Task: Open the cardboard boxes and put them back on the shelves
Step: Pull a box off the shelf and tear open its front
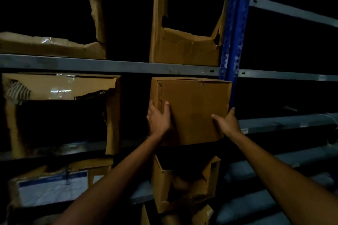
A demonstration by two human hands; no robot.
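A closed brown cardboard box (193, 107) is at the middle shelf level, just left of the blue upright, its bottom edge overhanging the shelf's front. My left hand (158, 118) grips its left edge, thumb on the front face and fingers round the side. My right hand (227, 121) holds the lower right corner, thumb on the front and fingers behind the right side. The box's top flaps look shut.
Grey metal shelves (109, 65) run across, held by a blue perforated upright (236, 29). Torn-open boxes stand above (182, 49), at the left (60, 86), below (182, 184) and at lower left (53, 186). The bays right of the upright are dark.
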